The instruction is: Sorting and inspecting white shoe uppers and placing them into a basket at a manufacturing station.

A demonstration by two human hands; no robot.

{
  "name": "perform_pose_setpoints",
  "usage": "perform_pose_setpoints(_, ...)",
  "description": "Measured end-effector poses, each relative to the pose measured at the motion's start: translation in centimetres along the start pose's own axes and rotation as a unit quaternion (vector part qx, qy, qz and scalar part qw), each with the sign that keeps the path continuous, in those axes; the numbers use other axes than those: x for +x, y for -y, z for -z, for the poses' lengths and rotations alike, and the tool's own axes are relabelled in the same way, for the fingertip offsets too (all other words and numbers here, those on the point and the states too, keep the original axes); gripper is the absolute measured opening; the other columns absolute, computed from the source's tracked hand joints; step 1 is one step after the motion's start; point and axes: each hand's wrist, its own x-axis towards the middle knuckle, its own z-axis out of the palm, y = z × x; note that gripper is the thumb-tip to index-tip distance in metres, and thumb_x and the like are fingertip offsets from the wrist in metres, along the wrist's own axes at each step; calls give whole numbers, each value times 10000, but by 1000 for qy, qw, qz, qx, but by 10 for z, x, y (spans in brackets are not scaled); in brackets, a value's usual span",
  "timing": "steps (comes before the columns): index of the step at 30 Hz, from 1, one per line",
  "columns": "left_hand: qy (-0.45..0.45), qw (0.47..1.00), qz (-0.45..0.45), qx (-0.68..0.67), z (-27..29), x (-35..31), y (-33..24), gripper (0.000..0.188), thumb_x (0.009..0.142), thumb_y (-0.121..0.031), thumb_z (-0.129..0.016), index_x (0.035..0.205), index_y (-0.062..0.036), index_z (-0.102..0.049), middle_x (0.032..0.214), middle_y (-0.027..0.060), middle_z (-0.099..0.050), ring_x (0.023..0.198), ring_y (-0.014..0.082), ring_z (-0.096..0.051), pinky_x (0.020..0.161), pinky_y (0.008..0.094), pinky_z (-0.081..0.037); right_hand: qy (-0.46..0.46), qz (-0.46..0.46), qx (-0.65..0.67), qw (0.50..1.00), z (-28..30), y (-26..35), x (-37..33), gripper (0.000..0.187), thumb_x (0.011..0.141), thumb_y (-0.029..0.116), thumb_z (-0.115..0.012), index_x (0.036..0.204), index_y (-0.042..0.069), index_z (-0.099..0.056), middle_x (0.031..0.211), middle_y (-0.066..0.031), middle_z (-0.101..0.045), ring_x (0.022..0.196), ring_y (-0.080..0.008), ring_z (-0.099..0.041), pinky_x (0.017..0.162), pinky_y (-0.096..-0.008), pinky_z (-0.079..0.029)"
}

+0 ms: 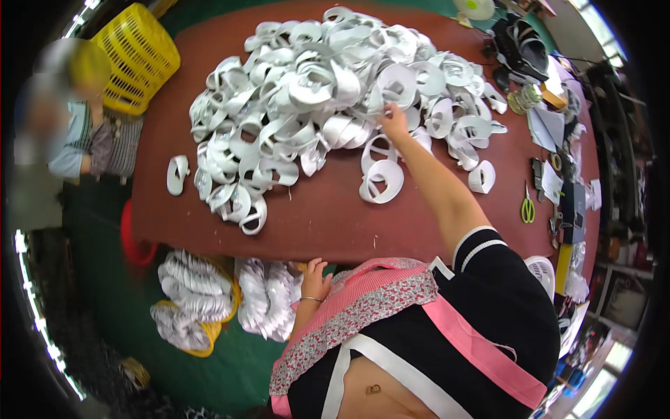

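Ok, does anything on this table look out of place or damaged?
One white loop lies by itself left of the heap, not touching it, so it looks strayed. I see no obvious spill or damage.

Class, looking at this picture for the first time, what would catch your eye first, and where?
The heap of white looped pieces would likely strike first, covering much of the far half of the reddish-brown table, with the person's right hand at its near side. Next comes the bright yellow basket at the upper left, beside the table. Green-handled scissors lie on the table's right side.
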Motion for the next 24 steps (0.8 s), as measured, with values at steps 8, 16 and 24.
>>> perform_pose_setpoints(8, 66, 985, 160, -26, -42, -42, 10, 452, 782, -241, -682, 1165, -45, -544, 1127, 204, -555, 1038, 378, -540, 873, 418, -455, 103, 68, 172, 977, 60, 54, -42, 163, 809, 127, -689, 883, -6, -630, 750, -32, -620, 701, -100, -537, 658, -256, -433)
perform_pose_setpoints(16, 80, 982, 170, -25, -56, -27, -8, 448, 804, -262, -665, 1178, -53, -533, 1100, 209, -564, 1015, 378, -553, 865, 413, -456, 165, 40, 246, 954, 93, 84, -115, 166, 819, 150, -697, 811, 6, -615, 704, 21, -567, 640, -41, -461, 574, -205, -360)
perform_pose_setpoints(24, 57, 975, 192, -100, -71, -21, -11, 423, 800, -216, -676, 1165, -60, -529, 1049, 184, -573, 989, 330, -571, 831, 385, -475, 253, -40, 292, 921, 107, 103, -139, 157, 846, 153, -654, 841, 6, -600, 742, -3, -585, 685, -63, -504, 651, -204, -394)
